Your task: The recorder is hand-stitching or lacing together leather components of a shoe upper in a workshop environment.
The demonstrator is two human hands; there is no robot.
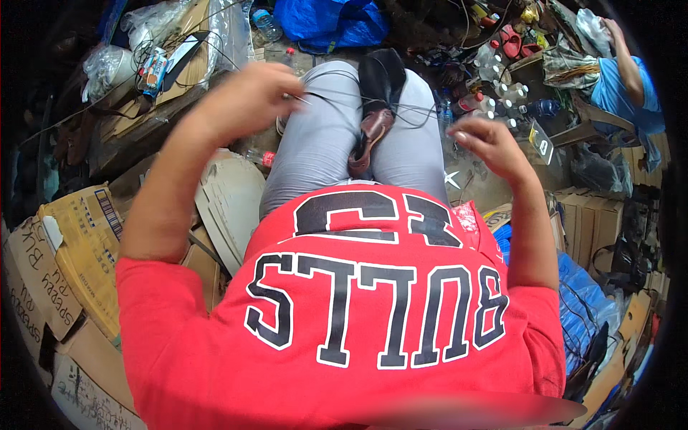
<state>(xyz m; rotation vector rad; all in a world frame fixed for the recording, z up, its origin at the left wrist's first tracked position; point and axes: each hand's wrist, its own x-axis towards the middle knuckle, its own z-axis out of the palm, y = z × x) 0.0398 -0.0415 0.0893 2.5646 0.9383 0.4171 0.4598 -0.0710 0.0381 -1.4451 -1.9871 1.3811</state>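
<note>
A brown leather shoe (371, 136) is gripped between my thighs, with a black piece, perhaps its sole (382, 75), standing up at its far end. Dark thread (333, 92) loops across both grey trouser legs around it. My left hand (261, 97), blurred by motion, is raised over the left knee, closed on a thin metal tool (297, 99) that points toward the shoe. Off the right thigh, my right hand (491, 147) is lifted with thumb and fingers drawn together in a pinch. Whatever lies between those fingertips is too fine to make out.
Several plastic bottles (494, 100) lie beyond my right knee, near red clogs (510, 41). A person's arm (629, 68) in a blue sleeve reaches in at far right. Blue plastic (333, 25) lies ahead; cardboard boxes (79, 236) crowd my left side.
</note>
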